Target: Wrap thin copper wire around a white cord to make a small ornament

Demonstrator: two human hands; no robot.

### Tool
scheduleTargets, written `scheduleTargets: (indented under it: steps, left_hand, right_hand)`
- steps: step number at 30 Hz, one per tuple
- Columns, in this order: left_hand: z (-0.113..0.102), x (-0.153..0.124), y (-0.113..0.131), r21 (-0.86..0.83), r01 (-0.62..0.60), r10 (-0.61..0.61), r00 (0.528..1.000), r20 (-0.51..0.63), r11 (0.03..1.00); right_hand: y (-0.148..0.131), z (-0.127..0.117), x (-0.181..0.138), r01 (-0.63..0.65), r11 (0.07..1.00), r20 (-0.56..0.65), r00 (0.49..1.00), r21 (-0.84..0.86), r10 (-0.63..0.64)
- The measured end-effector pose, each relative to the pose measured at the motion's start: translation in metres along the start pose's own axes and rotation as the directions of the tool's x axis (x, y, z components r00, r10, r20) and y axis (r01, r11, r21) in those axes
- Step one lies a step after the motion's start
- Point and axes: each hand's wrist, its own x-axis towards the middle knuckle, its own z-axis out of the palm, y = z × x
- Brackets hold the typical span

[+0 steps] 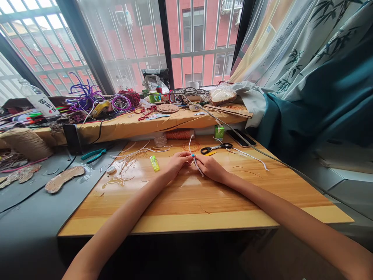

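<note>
Over the middle of the wooden board (175, 202), my two hands meet at a white cord (190, 144). Its upper end sticks up above the fingers, and a paler grey-white length slants down below them. A small blue bead or knot (192, 155) shows at the fingertips; which of the two I cannot tell. My left hand (179, 163) pinches the cord from the left. On the other side my right hand (208, 166) has its fingers closed around the lower length. Black-handled scissors (217, 147) lie just beyond the right hand, and a yellow-green lighter (154, 163) lies left of the left hand.
Loose white cords (140, 151) lie at the board's back left. A reddish thread spool (178, 134), a clear cup (160, 140), a green box (219, 132) and a phone (241, 138) stand or lie behind. Teal pliers (94, 154) rest on the grey mat. A long cable (262, 154) crosses the right side.
</note>
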Motion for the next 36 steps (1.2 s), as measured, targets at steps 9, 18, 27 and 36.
scheduleTargets:
  steps: [9,18,27,36]
  left_hand:
    - [-0.001,0.003,-0.004,0.018,-0.047,0.048,0.997,-0.059,0.999]
    - [-0.001,0.002,-0.003,0.009,-0.055,0.055,0.997,-0.06,0.998]
    - [-0.002,0.003,-0.005,-0.049,-0.052,0.049,0.997,-0.062,0.997]
    - [-0.001,0.004,-0.005,-0.085,-0.06,0.05,0.992,-0.114,0.995]
  right_hand:
    - [-0.001,-0.006,0.001,-0.132,0.951,0.037,0.991,0.279,0.127]
    - [0.007,0.002,0.0,0.025,0.999,-0.056,0.998,0.039,-0.023]
    - [0.0,-0.002,-0.003,0.065,0.945,0.068,0.997,-0.321,-0.045]
    - [-0.007,-0.009,-0.002,0.143,0.861,0.171,0.983,-0.488,-0.067]
